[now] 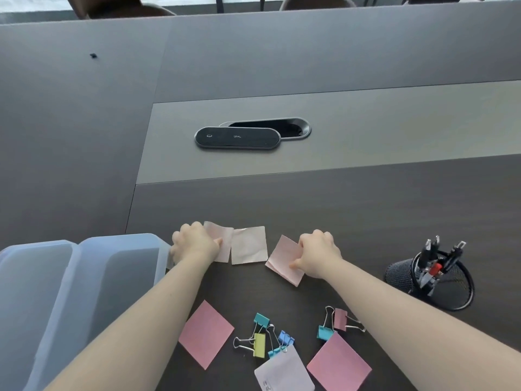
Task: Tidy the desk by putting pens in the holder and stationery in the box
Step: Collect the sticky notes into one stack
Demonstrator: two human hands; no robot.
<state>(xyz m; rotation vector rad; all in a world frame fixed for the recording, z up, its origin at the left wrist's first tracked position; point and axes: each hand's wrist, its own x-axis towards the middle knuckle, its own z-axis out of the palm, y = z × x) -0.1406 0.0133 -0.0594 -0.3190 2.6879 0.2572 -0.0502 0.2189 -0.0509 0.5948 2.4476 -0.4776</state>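
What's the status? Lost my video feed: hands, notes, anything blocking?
Left hand and right hand each gripping a pale sticky note. Pens in holder. Box open at left. Binder clips, pink notes still loose; nothing blocking.

We see a dark wood-grain counter in the foreground. Beyond it runs a lighter grey inlaid panel. An oval cable port is set into this panel, and its dark lid is slid left, leaving the opening partly exposed. A large matte grey surface extends left and far. At the top edge we see brown chairs and a bright strip of daylight behind them.
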